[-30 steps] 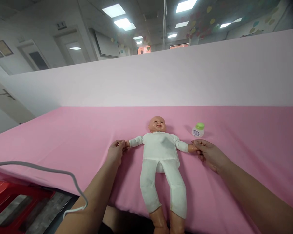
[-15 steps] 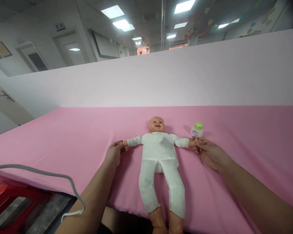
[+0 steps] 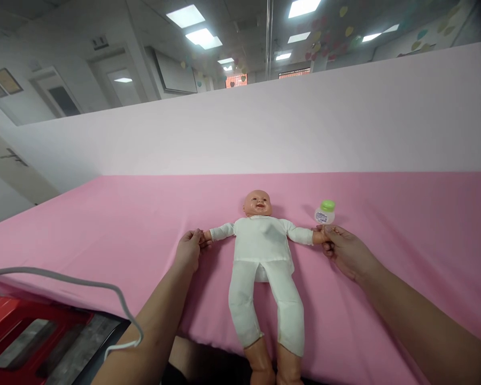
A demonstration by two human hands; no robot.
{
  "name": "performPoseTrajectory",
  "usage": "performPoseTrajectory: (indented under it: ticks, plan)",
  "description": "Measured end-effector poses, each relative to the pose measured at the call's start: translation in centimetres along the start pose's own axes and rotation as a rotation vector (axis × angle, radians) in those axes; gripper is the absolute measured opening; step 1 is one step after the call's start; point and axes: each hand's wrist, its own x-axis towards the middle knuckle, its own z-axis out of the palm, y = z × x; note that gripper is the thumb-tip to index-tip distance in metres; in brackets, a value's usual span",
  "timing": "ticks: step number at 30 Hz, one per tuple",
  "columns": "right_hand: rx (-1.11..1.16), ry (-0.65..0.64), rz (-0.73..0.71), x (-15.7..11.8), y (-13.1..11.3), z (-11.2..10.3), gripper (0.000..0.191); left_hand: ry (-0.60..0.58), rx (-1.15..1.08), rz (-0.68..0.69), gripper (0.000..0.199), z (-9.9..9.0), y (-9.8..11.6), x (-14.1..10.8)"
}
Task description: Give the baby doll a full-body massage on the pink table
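A baby doll (image 3: 262, 240) in a white top and white trousers lies on its back on the pink sheet (image 3: 144, 214), its arms stretched out sideways and its bare feet at the near edge. My left hand (image 3: 190, 248) is closed on the doll's hand at the left. At the right, my right hand (image 3: 344, 251) pinches the doll's other hand between thumb and fingers. A small clear jar (image 3: 324, 215) with a green lid stands just beyond my right hand.
Behind the sheet rises a white wall (image 3: 240, 128) with glass above it. A grey cable (image 3: 64, 275) loops over my left forearm. A red plastic stool (image 3: 24, 331) is at the lower left.
The fingers of my right hand have closed further round the doll's hand. My left hand keeps its hold, and the doll lies as before. The view has shifted slightly.
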Motion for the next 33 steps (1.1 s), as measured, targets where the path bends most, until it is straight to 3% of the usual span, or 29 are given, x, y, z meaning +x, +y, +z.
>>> performPoseTrajectory:
  ticks: [4, 9, 13, 19, 25, 33]
  plan:
    - [0.058, -0.01, 0.008, -0.27, -0.45, 0.13, 0.032, 0.011, -0.025, -0.023, 0.01, 0.03, 0.42, -0.31]
    - [0.097, -0.09, 0.018, -0.35, -0.4, -0.11, 0.033, -0.067, -0.078, -0.005, 0.026, -0.37, 0.56, -0.31]
    - [0.066, -0.133, 0.006, -0.39, -0.16, -0.22, 0.037, -0.104, -0.069, 0.01, 0.027, -0.71, 0.25, -0.08]
    - [-0.01, -0.076, -0.016, -0.69, -0.31, 0.02, 0.037, -0.104, 0.021, 0.025, 0.029, -0.82, -0.01, -0.06]
    - [-0.04, -0.02, -0.021, -0.27, 0.04, -0.1, 0.039, -0.063, 0.037, 0.005, 0.018, -0.45, 0.29, -0.27]
    - [0.088, 0.017, 0.006, 0.09, 0.1, -0.24, 0.04, -0.017, -0.032, -0.034, 0.019, -0.2, 0.87, -0.58]
